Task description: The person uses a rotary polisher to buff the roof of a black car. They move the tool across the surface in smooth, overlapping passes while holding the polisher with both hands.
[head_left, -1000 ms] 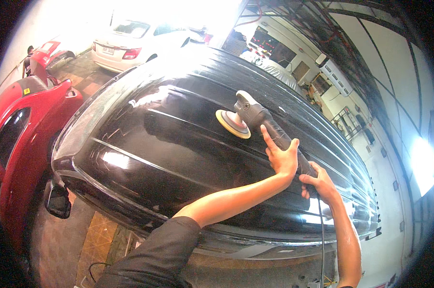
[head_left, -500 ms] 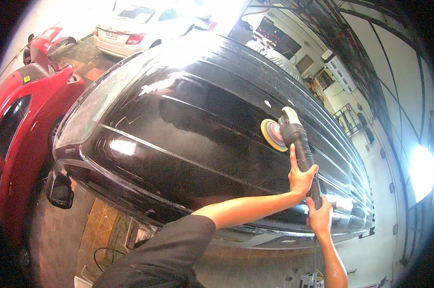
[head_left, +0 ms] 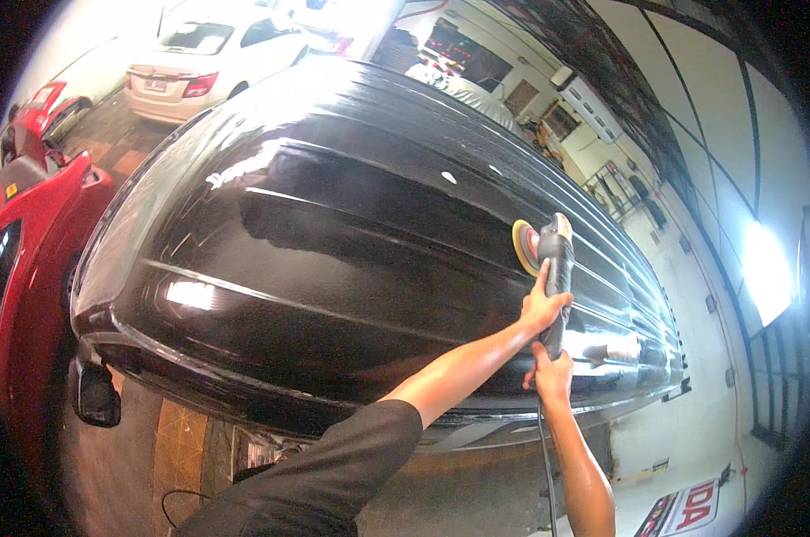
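Observation:
A black power polisher point(head_left: 559, 255) is held in both my hands over the ribbed black roof point(head_left: 351, 242) of a vehicle. Its round yellow-edged pad point(head_left: 523, 248) stands tilted at the roof; whether the whole face touches cannot be told. My left hand point(head_left: 545, 309) wraps the polisher's body below the head, its index finger stretched along the tool. Lower down, my right hand point(head_left: 552, 374) closes around the rear end of the handle. From there a dark cord point(head_left: 546, 461) hangs past my right forearm. Two small white spots point(head_left: 449, 177) mark the roof beyond the pad.
To the left stands a red car point(head_left: 42, 268), close to the black vehicle's side mirror point(head_left: 96, 394). A white car point(head_left: 190, 67) is parked at the far left. Along the right runs a pale wall point(head_left: 691, 295) with a bright lamp point(head_left: 765, 273).
The polisher has moved rightward along the roof, both hands still on it, uncovering a second white spot. The pad looks more edge-on, and the whole view has shifted.

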Demonstrator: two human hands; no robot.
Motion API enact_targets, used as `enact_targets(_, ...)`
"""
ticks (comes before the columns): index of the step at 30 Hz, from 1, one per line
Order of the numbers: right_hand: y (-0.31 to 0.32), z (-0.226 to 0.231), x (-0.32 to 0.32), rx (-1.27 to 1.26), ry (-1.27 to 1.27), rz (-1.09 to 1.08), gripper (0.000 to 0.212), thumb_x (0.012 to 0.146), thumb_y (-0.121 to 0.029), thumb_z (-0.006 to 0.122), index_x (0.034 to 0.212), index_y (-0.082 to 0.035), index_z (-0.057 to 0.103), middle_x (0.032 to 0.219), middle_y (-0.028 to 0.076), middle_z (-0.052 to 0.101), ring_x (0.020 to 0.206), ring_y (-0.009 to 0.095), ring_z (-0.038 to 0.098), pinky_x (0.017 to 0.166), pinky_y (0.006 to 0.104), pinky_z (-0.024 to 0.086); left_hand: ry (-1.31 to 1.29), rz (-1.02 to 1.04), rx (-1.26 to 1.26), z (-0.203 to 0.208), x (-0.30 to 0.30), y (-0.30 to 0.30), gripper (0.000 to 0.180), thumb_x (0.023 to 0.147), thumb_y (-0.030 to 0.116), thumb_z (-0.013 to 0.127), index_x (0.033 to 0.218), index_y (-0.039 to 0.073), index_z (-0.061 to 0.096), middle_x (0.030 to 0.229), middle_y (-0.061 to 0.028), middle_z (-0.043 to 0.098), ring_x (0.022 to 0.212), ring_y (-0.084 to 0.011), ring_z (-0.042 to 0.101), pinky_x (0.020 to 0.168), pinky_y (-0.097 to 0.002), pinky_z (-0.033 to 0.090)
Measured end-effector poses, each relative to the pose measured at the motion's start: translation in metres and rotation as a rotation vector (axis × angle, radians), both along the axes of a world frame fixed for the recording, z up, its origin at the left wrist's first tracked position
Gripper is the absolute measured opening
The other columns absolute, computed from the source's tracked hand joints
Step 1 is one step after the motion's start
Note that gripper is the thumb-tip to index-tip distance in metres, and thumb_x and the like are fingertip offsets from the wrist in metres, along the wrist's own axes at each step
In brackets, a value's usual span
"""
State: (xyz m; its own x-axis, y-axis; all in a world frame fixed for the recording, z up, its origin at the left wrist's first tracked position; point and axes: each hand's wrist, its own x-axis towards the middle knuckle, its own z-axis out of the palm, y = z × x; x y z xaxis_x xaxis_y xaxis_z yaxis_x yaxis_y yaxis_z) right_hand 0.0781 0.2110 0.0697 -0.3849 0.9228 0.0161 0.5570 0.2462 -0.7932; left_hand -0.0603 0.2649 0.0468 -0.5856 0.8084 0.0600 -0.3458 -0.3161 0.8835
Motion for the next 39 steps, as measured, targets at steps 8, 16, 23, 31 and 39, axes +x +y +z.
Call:
enact_targets(8, -0.036, -0.014, -0.024, 0.031, 0.03, -0.047, 0.031, 0.091, -0.015, 0.07, 0.101, 0.008, 0.052, 0.074, 0.016, 0.064, 0.049, 0.022, 0.064, 0.043, 0.0362, 0.053, 0.012, -0.026, 0.04, -0.026, -0.011, 0.005, 0.109, 0.068, 0.03, 0.074, 0.164, 0.03, 0.023, 0.127, -0.0224, 0.065, 0.106, -0.0316, 0.069, 0.092, -0.037, 0.053)
enact_targets(16, -0.042, -0.021, -0.014, 0.076, 0.021, 0.136, 0.033, 0.09, -0.016, 0.073, 0.102, 0.007, 0.053, 0.076, 0.017, 0.066, 0.048, 0.022, 0.065, 0.043, 0.0364, 0.051, 0.073, 0.149, 0.074, -0.04, -0.019, -0.012, 0.111, 0.068, 0.031, 0.074, 0.164, 0.031, 0.019, 0.125, -0.022, 0.066, 0.104, -0.0316, 0.069, 0.093, -0.0366, 0.053)
enact_targets(23, -0.062, -0.031, -0.022, 0.016, 0.132, 0.151, 0.03, 0.091, -0.014, 0.073, 0.1, 0.004, 0.051, 0.071, 0.011, 0.061, 0.046, 0.019, 0.061, 0.04, 0.0345, 0.049, 0.023, 0.102, 0.036, -0.029, -0.029, -0.053, 0.113, 0.064, 0.028, 0.074, 0.164, 0.031, 0.022, 0.132, -0.0219, 0.063, 0.111, -0.0317, 0.067, 0.096, -0.0368, 0.051)
enact_targets(31, -0.095, -0.035, -0.044, 0.005, 0.07, 0.264, 0.034, 0.092, -0.016, 0.073, 0.105, 0.005, 0.05, 0.062, 0.011, 0.065, 0.049, 0.02, 0.066, 0.045, 0.0344, 0.053, 0.014, 0.211, 0.027, -0.038, -0.061, -0.097, 0.111, 0.066, 0.028, 0.073, 0.164, 0.03, 0.022, 0.132, -0.0206, 0.062, 0.11, -0.0306, 0.067, 0.095, -0.0367, 0.051)
enact_targets(39, -0.134, -0.025, -0.057, -0.008, -0.016, 0.328, 0.034, 0.093, -0.017, 0.07, 0.109, 0.006, 0.049, 0.066, 0.015, 0.068, 0.053, 0.021, 0.068, 0.05, 0.0358, 0.055, -0.054, 0.261, 0.078, -0.039, -0.073, -0.144, 0.108, 0.067, 0.024, 0.073, 0.164, 0.027, 0.024, 0.123, -0.0184, 0.065, 0.097, -0.0267, 0.069, 0.088, -0.035, 0.054)
